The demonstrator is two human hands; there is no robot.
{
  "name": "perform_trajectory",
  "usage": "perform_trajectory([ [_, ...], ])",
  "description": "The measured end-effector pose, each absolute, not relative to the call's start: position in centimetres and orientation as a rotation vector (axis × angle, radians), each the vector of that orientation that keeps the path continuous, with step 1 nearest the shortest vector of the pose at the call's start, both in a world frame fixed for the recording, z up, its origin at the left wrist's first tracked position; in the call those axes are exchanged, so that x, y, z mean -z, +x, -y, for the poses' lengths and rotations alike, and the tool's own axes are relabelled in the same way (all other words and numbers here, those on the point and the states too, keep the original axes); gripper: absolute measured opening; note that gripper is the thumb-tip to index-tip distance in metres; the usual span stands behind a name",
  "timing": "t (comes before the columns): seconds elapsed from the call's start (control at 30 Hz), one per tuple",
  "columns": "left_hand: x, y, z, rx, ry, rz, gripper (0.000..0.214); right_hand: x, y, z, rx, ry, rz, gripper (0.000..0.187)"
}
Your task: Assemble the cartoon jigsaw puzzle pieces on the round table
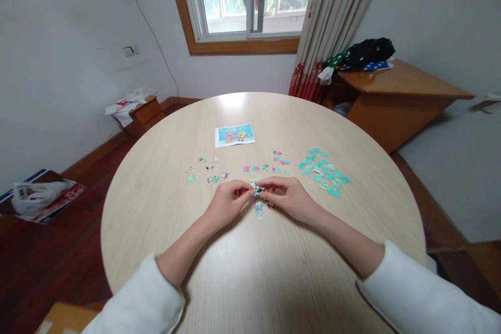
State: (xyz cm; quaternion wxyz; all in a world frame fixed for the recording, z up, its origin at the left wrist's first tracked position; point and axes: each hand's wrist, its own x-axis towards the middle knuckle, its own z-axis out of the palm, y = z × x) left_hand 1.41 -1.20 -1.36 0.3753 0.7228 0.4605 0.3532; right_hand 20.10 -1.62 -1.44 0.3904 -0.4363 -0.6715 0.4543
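Observation:
My left hand (230, 200) and my right hand (293, 197) meet over the middle of the table. Small jigsaw puzzle pieces (258, 190), white, black and coloured, are pinched between the fingertips of both. Whether they are one piece or several joined ones I cannot tell. Just below the fingers, a narrow group of puzzle pieces (259, 210) lies on the tabletop, partly hidden by my hands. Beyond them runs a loose row of pink and teal pieces (255, 169). A picture sheet (235, 135) with pink and yellow cartoon figures lies farther back.
A round wooden table (203, 282) fills the middle. Mostly teal puzzle pieces (324, 171) are heaped to the right; several mixed pieces (213, 179) are scattered left. A wooden desk (403, 83) bearing clothes (368, 53) stands at the back right, beside a curtain (332, 10).

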Motion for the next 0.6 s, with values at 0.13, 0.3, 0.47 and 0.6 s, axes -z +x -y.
perform_trajectory([
  [0.13, 1.19, 1.44, 1.25, -0.925, 1.84, -1.167, 0.016, 1.47, 20.06, 1.61, -1.147, -1.115, 1.684, 0.03],
  [0.3, 1.08, 1.42, 1.27, -0.951, 1.829, -1.177, 0.016, 1.02, 20.09, 1.62, -1.07, -1.136, 1.678, 0.023],
  [0.47, 0.98, 1.41, 1.26, -0.955, 1.843, -1.174, 0.017, 0.84, 20.11, 1.56, -1.015, -1.157, 1.702, 0.019],
  [0.6, 0.92, 1.38, 1.26, -0.964, 1.86, -1.172, 0.015, 0.87, 20.11, 1.51, -1.006, -1.156, 1.712, 0.018],
])
